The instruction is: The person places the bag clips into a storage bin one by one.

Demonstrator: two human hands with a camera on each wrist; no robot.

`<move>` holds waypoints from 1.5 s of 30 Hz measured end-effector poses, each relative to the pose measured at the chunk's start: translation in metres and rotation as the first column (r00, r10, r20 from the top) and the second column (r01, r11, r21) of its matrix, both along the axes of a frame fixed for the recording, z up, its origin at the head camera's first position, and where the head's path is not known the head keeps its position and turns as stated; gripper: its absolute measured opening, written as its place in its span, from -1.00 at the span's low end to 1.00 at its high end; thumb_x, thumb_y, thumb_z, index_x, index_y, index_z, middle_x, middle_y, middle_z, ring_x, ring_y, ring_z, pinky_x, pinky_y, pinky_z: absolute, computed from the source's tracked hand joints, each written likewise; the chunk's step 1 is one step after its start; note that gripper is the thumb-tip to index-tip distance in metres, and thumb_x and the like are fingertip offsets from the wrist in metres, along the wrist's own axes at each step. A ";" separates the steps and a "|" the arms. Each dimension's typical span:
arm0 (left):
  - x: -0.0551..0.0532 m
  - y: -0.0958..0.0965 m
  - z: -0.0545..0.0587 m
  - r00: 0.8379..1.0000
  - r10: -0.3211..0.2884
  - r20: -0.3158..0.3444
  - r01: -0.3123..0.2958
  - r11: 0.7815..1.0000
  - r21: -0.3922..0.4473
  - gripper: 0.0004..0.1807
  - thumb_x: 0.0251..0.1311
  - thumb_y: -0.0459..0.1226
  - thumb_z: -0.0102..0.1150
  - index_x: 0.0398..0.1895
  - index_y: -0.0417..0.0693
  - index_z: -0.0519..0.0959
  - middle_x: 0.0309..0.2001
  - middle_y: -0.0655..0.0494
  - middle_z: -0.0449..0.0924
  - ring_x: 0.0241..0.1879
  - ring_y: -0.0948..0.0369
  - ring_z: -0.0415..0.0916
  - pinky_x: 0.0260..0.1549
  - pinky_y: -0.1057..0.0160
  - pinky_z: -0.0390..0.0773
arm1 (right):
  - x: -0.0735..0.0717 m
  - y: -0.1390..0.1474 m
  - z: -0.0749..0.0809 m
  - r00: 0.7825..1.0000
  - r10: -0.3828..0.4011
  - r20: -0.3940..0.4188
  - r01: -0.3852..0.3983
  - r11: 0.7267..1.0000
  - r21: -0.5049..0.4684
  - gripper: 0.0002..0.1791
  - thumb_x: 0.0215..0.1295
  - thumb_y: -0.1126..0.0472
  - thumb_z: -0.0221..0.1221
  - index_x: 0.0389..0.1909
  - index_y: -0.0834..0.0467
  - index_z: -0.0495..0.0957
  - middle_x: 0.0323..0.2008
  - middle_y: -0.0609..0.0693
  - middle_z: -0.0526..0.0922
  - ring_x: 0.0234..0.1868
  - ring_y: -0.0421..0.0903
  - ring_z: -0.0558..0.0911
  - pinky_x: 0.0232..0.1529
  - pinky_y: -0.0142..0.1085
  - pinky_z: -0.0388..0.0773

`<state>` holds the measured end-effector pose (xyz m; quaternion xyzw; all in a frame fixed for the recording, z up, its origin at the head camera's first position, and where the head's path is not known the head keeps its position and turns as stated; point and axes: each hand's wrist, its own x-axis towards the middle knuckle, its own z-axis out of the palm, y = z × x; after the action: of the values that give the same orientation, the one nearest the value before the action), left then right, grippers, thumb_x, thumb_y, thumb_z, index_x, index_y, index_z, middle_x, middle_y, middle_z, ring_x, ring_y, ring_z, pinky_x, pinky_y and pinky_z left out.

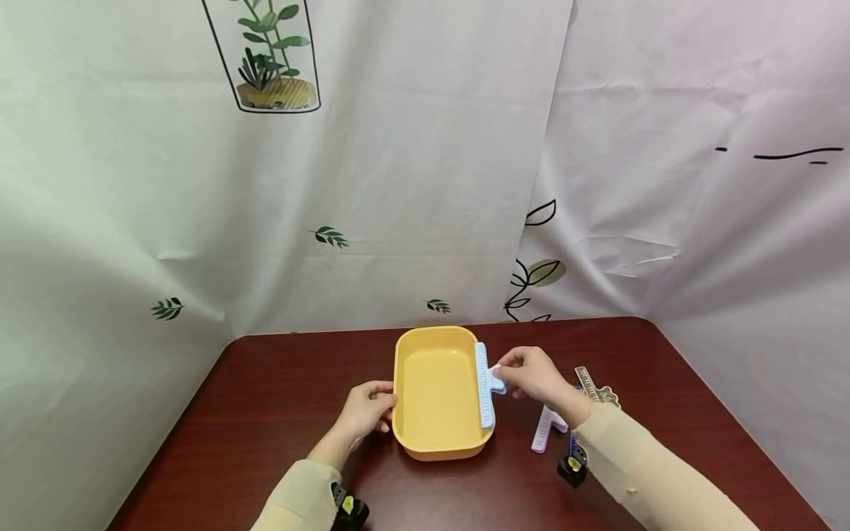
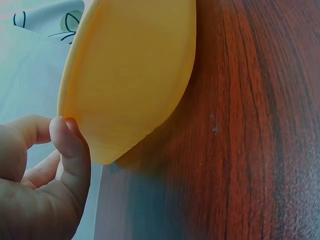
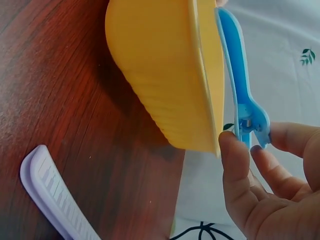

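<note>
A yellow plastic tray [image 1: 438, 398] with a raised rim stands on the table. At its left side my left hand [image 1: 364, 409] pinches the rim between thumb and fingers, as the left wrist view shows close up. My right hand [image 1: 536, 372] holds a light blue wide-jawed clip [image 1: 485, 387] with ruler-like marks, its thumb and fingers on the clip's two handles. The clip's long jaw overlaps the tray's right rim in the head view. In the right wrist view the blue clip [image 3: 240, 70] stands right beside the rim, its spring showing near the handles.
To the right of the tray lie a lilac clip [image 1: 543, 430], a beige clip [image 1: 598, 389] and a dark blue item [image 1: 572, 441], partly hidden by my right forearm. The dark red table [image 1: 292, 413] meets a white patterned curtain [image 1: 412, 184] at the back.
</note>
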<state>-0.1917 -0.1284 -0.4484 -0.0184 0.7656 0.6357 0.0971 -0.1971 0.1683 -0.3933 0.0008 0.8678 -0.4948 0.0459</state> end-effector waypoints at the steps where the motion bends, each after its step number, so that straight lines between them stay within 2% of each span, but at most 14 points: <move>1: 0.000 0.000 0.000 1.000 -0.003 0.000 0.003 1.000 0.000 -0.59 0.17 -0.40 0.11 0.08 -0.42 0.44 -0.41 -0.01 0.57 -0.62 0.27 0.45 -0.72 0.37 0.49 | 0.000 -0.001 0.000 1.000 -0.002 0.002 0.002 1.000 -0.001 -0.80 0.11 0.26 0.26 -0.30 0.31 0.57 -0.49 0.06 0.61 -0.59 -0.13 0.59 -0.57 -0.24 0.62; 15: -0.001 -0.001 -0.001 0.999 -0.008 0.041 0.007 1.000 0.029 -0.57 0.18 -0.36 0.12 0.11 -0.39 0.41 -0.43 0.03 0.54 -0.62 0.27 0.43 -0.73 0.36 0.47 | -0.003 -0.015 0.002 0.999 -0.001 0.039 0.001 1.000 0.004 -0.82 0.13 0.27 0.26 -0.29 0.29 0.56 -0.49 0.07 0.60 -0.51 -0.01 0.64 -0.57 -0.29 0.60; 28: -0.006 -0.003 -0.006 0.998 -0.026 0.055 0.026 1.000 0.011 -0.57 0.19 -0.36 0.11 0.11 -0.39 0.40 -0.41 0.05 0.54 -0.60 0.27 0.44 -0.72 0.36 0.48 | -0.006 -0.025 0.002 0.998 -0.012 0.066 0.012 1.000 0.005 -0.85 0.12 0.26 0.27 -0.36 0.27 0.54 -0.52 0.06 0.60 -0.56 -0.10 0.63 -0.60 -0.33 0.58; 37: -0.002 -0.003 -0.003 0.998 -0.038 0.050 0.037 0.999 0.020 -0.55 0.19 -0.35 0.11 0.12 -0.40 0.38 -0.42 0.02 0.54 -0.61 0.27 0.45 -0.72 0.36 0.48 | -0.008 -0.032 -0.002 0.998 0.001 0.060 -0.001 1.000 0.004 -0.83 0.12 0.30 0.27 -0.32 0.30 0.54 -0.53 0.06 0.59 -0.61 -0.13 0.58 -0.63 -0.32 0.58; 45: -0.002 -0.003 -0.001 0.998 -0.036 0.048 0.035 0.999 0.024 -0.56 0.18 -0.36 0.12 0.11 -0.40 0.39 -0.39 -0.01 0.56 -0.61 0.28 0.46 -0.72 0.37 0.48 | -0.008 -0.038 0.000 0.998 0.022 0.058 -0.022 1.000 0.009 -0.84 0.13 0.30 0.26 -0.28 0.27 0.58 -0.53 0.04 0.57 -0.64 -0.13 0.53 -0.64 -0.29 0.59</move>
<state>-0.1939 -0.1314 -0.4490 -0.0192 0.7558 0.6421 0.1270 -0.2055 0.1299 -0.3935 0.0058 0.8683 -0.4900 0.0767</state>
